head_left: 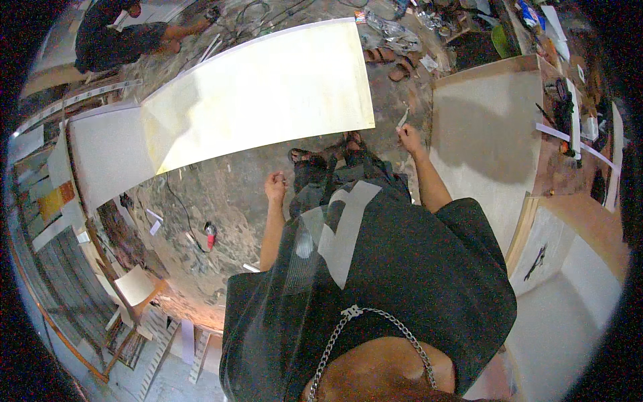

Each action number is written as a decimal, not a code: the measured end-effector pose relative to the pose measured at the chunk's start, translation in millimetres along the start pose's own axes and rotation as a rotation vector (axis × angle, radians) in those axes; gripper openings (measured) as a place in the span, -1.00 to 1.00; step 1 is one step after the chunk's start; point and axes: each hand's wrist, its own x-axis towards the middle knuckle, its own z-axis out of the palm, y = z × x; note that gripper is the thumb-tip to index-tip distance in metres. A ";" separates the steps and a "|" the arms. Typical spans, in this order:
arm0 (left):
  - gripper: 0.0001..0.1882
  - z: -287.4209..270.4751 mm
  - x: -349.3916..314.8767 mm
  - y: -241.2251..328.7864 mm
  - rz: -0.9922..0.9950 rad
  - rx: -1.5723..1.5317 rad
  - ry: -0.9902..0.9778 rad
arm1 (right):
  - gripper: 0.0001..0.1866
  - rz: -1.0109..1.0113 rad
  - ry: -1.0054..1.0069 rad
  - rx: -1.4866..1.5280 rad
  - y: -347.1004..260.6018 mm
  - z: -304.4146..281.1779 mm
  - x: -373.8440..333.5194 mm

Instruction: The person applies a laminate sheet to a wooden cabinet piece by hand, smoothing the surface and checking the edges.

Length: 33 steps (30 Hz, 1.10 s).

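Observation:
My right hand [410,138] is closed around a slim, pale, pointed hand tool [402,116], its tip directed away from me. The tool's exact kind is too small to tell. My left hand [275,185] hangs over the floor with its fingers curled; whether anything small sits in them is hidden. In front of me lies a long, brightly lit white panel [268,84], its near edge beyond both hands and touched by neither. To the right of my right hand stands a large pale board or cabinet side [475,127].
A red and silver power tool [211,236] with a black cord lies on the floor [201,201] at left. Brown sandals [400,65] and clear plastic wrapping [392,30] are beyond the panel. Another person [127,43] sits at far left. Loose strips [159,355] lean at lower left.

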 end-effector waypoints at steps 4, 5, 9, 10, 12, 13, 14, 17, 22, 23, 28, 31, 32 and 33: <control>-0.73 2.4 5.5 -35.5 0.016 -0.184 0.023 | -0.73 -0.031 -0.042 -0.041 -30.5 -14.2 2.6; -0.70 4.3 6.7 -39.1 0.016 -0.129 0.046 | -0.73 -0.061 -0.037 -0.166 -26.7 -17.2 -0.5; -0.62 5.9 5.2 -53.4 -0.003 -0.084 0.041 | -0.77 0.066 -0.093 -0.345 -17.1 -17.0 -21.2; -0.62 3.2 5.1 -60.5 -0.006 -0.088 0.051 | -0.77 0.057 -0.100 -0.345 -15.2 -15.4 -28.4; -0.62 -0.3 4.5 -74.7 0.012 0.011 0.046 | -0.75 0.089 -0.176 -0.289 -11.1 -11.2 -41.2; -0.62 0.5 1.8 -74.6 0.011 0.006 0.047 | -0.75 0.086 -0.177 -0.293 -9.0 -8.5 -45.9; -0.63 1.7 -1.1 -74.6 -0.017 -0.043 0.052 | -0.73 0.139 -0.171 -0.401 -7.1 -4.5 -49.4; -0.64 4.0 -6.0 -62.3 -0.066 -0.113 0.048 | -0.69 0.180 -0.167 -0.474 5.6 6.7 -58.0; -0.63 7.1 -3.7 -60.8 -0.066 -0.047 0.079 | -0.61 0.149 -0.249 -0.431 33.4 17.1 -46.2; -0.63 6.5 0.4 -62.5 -0.040 -0.016 0.085 | -0.59 0.139 -0.200 -0.403 35.5 19.4 -42.4; -0.64 9.0 9.9 -38.8 0.106 0.207 0.085 | -0.54 0.106 -0.147 -0.216 42.7 7.2 -22.2; -0.61 -1.2 11.5 -47.9 0.013 0.064 0.051 | -0.55 0.210 -0.357 -0.154 -19.4 3.5 -16.0; -0.60 1.7 4.2 -35.0 -0.004 0.055 0.049 | -0.56 0.249 -0.322 -0.190 -34.5 -3.2 -20.7; -0.58 1.2 -0.6 -24.5 -0.020 0.045 0.053 | -0.56 0.283 -0.288 -0.225 -49.0 -6.0 -24.3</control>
